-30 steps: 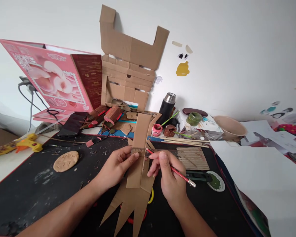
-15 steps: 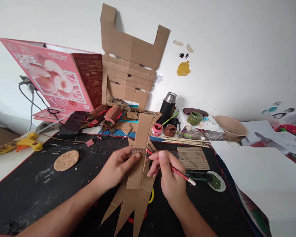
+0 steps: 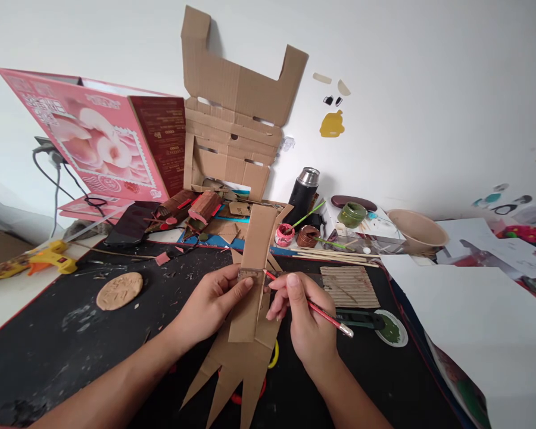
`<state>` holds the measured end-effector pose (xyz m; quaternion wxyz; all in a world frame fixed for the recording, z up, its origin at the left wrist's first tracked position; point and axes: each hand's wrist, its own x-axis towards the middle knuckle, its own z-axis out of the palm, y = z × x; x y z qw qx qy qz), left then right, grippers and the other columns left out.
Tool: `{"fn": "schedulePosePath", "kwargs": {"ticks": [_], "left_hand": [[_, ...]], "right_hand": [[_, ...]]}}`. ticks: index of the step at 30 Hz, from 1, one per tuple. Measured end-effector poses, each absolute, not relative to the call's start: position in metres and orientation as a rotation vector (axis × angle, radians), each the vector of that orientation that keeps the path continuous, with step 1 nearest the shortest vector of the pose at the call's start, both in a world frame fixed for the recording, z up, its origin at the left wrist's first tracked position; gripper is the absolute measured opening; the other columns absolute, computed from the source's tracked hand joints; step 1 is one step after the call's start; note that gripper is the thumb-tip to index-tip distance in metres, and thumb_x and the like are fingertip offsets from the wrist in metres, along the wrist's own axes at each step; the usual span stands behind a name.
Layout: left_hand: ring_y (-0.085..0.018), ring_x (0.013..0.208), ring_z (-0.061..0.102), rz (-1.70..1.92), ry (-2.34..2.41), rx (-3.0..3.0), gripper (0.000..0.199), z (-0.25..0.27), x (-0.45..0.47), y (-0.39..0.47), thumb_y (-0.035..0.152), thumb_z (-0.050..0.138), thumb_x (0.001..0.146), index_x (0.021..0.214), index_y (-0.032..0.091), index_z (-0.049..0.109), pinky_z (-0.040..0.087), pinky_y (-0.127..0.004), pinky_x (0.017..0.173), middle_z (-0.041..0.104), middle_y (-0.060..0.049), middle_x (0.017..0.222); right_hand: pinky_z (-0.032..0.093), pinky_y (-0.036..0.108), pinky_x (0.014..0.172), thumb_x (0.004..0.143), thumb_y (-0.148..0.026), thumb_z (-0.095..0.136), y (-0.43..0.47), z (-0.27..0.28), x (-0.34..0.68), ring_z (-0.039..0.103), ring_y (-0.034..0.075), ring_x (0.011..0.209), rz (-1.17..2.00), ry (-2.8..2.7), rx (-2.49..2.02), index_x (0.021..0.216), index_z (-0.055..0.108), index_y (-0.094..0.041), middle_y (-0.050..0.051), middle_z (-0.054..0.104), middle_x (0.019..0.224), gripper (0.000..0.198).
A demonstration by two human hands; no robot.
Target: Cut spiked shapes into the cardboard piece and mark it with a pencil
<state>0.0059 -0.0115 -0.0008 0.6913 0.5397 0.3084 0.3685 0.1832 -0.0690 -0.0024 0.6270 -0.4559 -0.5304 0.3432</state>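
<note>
My left hand (image 3: pixel 217 301) pinches a long cardboard strip (image 3: pixel 246 313), its thumb pressing a see-through ruler (image 3: pixel 251 273) across the strip's face. In my right hand (image 3: pixel 310 313) is a red pencil (image 3: pixel 324 313), gripped between thumb and fingers. The pencil's tip touches or nearly touches the strip's right edge at the ruler. Behind the strip lies a larger cardboard piece (image 3: pixel 236 363) with pointed ends toward me. Part of a yellow ring-shaped handle (image 3: pixel 274 354) and something red show from beneath it.
A round clay disc (image 3: pixel 120 291) and a yellow glue gun (image 3: pixel 53 258) lie left. To the right are corrugated card (image 3: pixel 349 286), a dark-handled cutter (image 3: pixel 357 319) and a green paint lid (image 3: pixel 393 329). Paint jars (image 3: pixel 284 235) and a black flask (image 3: pixel 302 193) stand behind.
Hardly anything differs. The pencil's rear end has shifted very slightly left, while both hands keep their holds and the cardboard stays in place.
</note>
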Motion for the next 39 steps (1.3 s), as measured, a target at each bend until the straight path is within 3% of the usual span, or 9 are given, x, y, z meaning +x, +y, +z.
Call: {"fn": "schedulePosePath", "kwargs": {"ticks": [27, 39], "left_hand": [[-0.023, 0.083, 0.077, 0.813, 0.703, 1.212, 0.034, 0.0025, 0.0063, -0.013, 0.048, 0.076, 0.094, 0.112, 0.019, 0.078, 0.06, -0.033, 0.079, 0.084, -0.007, 0.102], [-0.027, 0.094, 0.076, 0.809, 0.721, 1.294, 0.034, -0.0017, 0.0041, -0.0133, 0.047, 0.071, 0.098, 0.116, 0.018, 0.078, 0.06, -0.035, 0.083, 0.083, -0.009, 0.109]], "right_hand": [[0.052, 0.024, 0.051, 0.114, -0.046, 0.05, -0.0685, 0.0, 0.1841, 0.066, 0.014, 0.05, 0.732, -1.268, -1.074, 0.092, 0.075, -0.019, 0.0, 0.068, 0.057, 0.043], [0.051, 0.024, 0.052, 0.115, -0.047, 0.047, -0.0681, 0.0012, 0.1859, 0.066, 0.014, 0.049, 0.749, -1.292, -1.111, 0.088, 0.072, -0.019, -0.001, 0.066, 0.054, 0.047]]}}
